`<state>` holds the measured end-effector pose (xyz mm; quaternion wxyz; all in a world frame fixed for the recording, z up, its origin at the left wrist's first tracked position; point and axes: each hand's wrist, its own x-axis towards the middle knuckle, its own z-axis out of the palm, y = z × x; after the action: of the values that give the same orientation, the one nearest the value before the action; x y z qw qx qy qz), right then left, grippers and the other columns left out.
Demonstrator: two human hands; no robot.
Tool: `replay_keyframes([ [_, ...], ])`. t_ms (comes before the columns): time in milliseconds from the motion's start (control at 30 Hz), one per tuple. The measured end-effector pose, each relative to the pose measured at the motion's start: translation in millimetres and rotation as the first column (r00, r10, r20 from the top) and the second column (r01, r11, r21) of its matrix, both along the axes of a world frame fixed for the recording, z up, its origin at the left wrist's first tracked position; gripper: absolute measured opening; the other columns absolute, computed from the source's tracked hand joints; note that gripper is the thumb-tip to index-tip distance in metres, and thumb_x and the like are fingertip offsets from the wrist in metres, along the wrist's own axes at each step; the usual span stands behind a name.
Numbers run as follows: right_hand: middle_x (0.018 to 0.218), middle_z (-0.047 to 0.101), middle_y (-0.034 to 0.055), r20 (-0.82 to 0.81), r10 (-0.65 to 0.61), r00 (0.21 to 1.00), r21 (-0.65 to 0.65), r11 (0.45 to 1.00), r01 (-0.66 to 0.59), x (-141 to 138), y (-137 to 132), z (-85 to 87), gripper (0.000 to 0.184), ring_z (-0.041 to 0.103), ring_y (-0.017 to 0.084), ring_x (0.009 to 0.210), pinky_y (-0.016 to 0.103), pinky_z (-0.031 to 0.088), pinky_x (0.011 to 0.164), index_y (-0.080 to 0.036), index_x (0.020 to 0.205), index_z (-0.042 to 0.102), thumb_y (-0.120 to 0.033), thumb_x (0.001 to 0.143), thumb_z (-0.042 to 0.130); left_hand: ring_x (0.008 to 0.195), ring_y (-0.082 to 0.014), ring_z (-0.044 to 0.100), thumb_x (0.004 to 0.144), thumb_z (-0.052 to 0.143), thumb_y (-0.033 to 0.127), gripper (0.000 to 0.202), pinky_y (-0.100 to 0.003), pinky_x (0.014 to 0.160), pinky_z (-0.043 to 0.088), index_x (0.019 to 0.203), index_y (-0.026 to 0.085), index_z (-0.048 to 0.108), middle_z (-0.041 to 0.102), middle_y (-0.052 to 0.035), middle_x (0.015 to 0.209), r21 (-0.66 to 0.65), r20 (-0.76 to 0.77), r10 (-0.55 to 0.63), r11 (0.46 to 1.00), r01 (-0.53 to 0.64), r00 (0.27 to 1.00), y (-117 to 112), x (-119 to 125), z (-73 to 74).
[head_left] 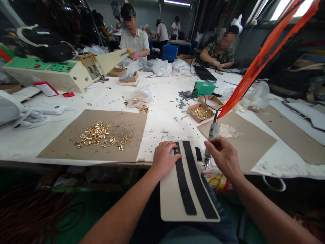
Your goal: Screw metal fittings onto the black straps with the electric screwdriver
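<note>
A pale board [169,200] reaches from the table edge over my lap, with two long black straps [186,195] on it. My left hand [165,156] lies on the board's upper left part, its thumb and forefinger closed on the end of the left strap beside a small round metal piece [177,150]. A silver electric screwdriver [213,130] hangs tip down to the right of the board. Right beside it, my right hand [224,156] has its thumb and fingers curled in a pinch, overlapping the tool's middle. Whatever sits between those fingertips is too small to make out.
Gold buckles [95,134] are heaped on a brown sheet [61,142] at left. Small pale pieces [228,130] lie on a right-hand sheet [256,139]. Beyond are a carton of gold parts [200,113], a green box [203,88] and a cream machine [73,76]. Co-workers sit opposite.
</note>
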<state>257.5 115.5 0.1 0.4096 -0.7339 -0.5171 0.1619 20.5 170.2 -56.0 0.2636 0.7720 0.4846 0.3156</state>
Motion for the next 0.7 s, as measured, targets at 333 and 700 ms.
replay_keyframes([
  [333, 0.100, 0.071, 0.0084, -0.176, 0.013, 0.984, -0.262, 0.963, -0.060, 34.7, 7.8, -26.8, 0.051, 0.067, 0.026, 0.091, 0.039, 0.052, 0.083, -0.018, 0.113, 0.068, -0.057, 0.081, 0.072, 0.123, -0.0196, 0.056, 0.081, 0.081, 0.031, 0.027, -0.041, 0.109, 0.042, 0.106, 0.025, 0.071, 0.068, 0.0036, 0.125, 0.005, 0.011, -0.022, 1.000, 0.022, 1.000, 0.9, -1.1, -3.1],
  [700, 0.065, 0.053, 0.0000, -0.775, 0.351, 0.526, 0.288, 0.936, -0.201, -60.0, 49.7, 29.1, 0.040, 0.052, 0.012, 0.054, 0.026, 0.049, 0.052, -0.016, 0.078, 0.055, -0.045, 0.080, 0.082, 0.123, -0.0198, 0.057, 0.080, 0.083, 0.034, 0.029, -0.041, 0.110, 0.044, 0.106, 0.025, 0.074, 0.069, 0.0036, 0.124, -0.004, 0.050, -0.004, 1.000, 0.004, 0.999, -0.7, -0.6, -1.5],
])
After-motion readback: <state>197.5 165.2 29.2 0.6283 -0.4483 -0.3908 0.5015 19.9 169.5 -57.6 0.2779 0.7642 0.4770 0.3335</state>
